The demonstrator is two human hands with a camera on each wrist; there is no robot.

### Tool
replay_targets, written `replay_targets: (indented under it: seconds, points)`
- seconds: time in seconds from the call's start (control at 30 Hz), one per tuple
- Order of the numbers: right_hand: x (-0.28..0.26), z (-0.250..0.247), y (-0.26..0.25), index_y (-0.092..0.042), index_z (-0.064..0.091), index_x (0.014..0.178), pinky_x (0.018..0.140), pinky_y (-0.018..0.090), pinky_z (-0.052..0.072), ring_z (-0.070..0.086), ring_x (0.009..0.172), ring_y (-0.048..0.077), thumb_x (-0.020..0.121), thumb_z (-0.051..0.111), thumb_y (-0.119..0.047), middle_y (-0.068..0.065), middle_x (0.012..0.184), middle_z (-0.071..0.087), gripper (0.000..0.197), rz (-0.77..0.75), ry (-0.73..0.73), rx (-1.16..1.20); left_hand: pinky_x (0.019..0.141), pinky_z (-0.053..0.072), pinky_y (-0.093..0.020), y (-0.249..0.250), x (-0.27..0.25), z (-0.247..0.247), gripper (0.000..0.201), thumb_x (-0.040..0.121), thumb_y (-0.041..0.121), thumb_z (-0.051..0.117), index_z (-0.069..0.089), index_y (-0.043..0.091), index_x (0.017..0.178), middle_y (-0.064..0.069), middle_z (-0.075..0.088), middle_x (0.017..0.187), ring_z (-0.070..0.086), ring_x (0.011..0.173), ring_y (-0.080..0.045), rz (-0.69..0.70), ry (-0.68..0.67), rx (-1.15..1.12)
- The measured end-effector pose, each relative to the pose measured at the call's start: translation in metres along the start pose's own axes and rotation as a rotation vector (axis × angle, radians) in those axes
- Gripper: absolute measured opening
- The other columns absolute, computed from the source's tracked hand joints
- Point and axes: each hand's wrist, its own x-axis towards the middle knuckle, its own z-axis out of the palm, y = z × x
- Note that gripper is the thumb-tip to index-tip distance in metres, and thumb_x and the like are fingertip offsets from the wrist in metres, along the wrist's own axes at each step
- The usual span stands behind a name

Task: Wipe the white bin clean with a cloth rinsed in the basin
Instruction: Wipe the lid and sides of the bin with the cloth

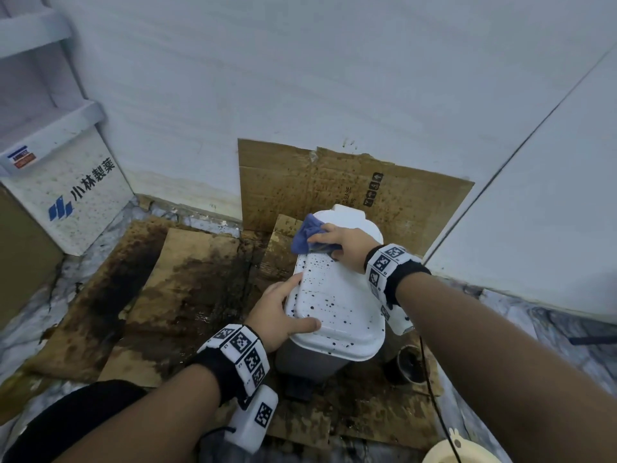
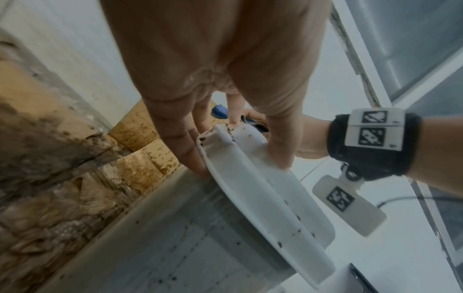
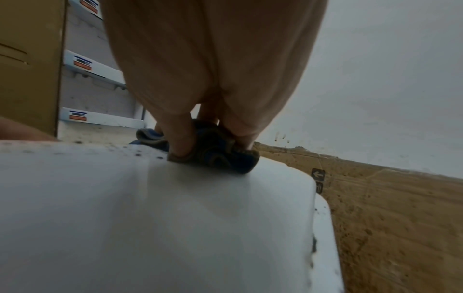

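Bin (image 1: 337,315) at frame centre on stained cardboard (image 1: 187,289); right hand (image 1: 347,243) presses the gripped blue cloth (image 1: 305,235) onto its lid's far end; left hand (image 1: 278,315) clasps the lid's near-left edge.

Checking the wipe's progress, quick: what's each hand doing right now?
Left hand: grips the edge of the bin lid.
Right hand: presses the blue cloth onto the lid, fingers curled on it.
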Motion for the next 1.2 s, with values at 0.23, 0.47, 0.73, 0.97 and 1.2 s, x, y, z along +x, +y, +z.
replay_targets:
  seconds: [0.23, 0.47, 0.73, 0.97, 1.2]
  points:
    - [-0.035, 0.026, -0.028, -0.03, 0.058, 0.129, 0.102, 0.035, 0.036, 0.044, 0.121, 0.024, 0.088, 0.051, 0.005, -0.005, 0.147, 0.04, 0.055, 0.045, -0.024, 0.194, 0.094, 0.053, -0.044, 0.001, -0.016, 0.011, 0.061, 0.063, 0.015, 0.087, 0.061, 0.044, 0.11, 0.013, 0.071, 0.108, 0.067, 0.102, -0.011, 0.045, 0.047, -0.209]
    - [-0.075, 0.032, -0.056, -0.029, 0.06, 0.125, 0.105, 0.038, 0.037, 0.048, 0.122, 0.025, 0.089, 0.06, -0.013, -0.006, 0.142, 0.046, 0.039, 0.01, -0.021, 0.228, 0.084, 0.054, -0.022, 0.003, -0.032, 0.008, 0.078, 0.066, -0.012, 0.079, 0.05, 0.02, 0.13, 0.008, 0.064, 0.119, 0.063, 0.107, -0.007, 0.049, 0.042, -0.308]
    - [-0.116, 0.041, -0.069, -0.019, 0.068, 0.115, 0.101, 0.034, 0.041, 0.054, 0.114, 0.022, 0.087, 0.062, -0.004, -0.003, 0.129, 0.055, 0.032, -0.011, 0.041, 0.316, 0.083, 0.054, -0.023, 0.002, -0.038, 0.002, 0.089, 0.06, -0.019, 0.078, 0.049, 0.01, 0.139, 0.0, 0.067, 0.117, 0.064, 0.105, -0.013, 0.009, 0.021, -0.225]
    - [-0.143, 0.052, -0.055, -0.018, 0.073, 0.1, 0.099, 0.024, 0.042, 0.058, 0.111, 0.02, 0.086, 0.061, -0.001, -0.004, 0.124, 0.06, 0.025, -0.027, 0.101, 0.273, 0.072, 0.056, -0.019, 0.003, -0.036, 0.005, 0.091, 0.058, -0.022, 0.077, 0.05, 0.008, 0.139, -0.007, 0.066, 0.12, 0.064, 0.098, -0.012, 0.0, 0.054, -0.238]
    - [-0.169, 0.055, -0.035, -0.021, 0.073, 0.093, 0.089, 0.023, 0.046, 0.062, 0.104, 0.023, 0.078, 0.06, 0.004, -0.007, 0.122, 0.062, 0.032, -0.015, 0.169, 0.117, 0.07, 0.054, -0.014, 0.005, -0.035, 0.008, 0.088, 0.06, -0.021, 0.076, 0.053, 0.015, 0.138, 0.0, 0.066, 0.113, 0.064, 0.103, -0.019, 0.001, 0.074, -0.204]
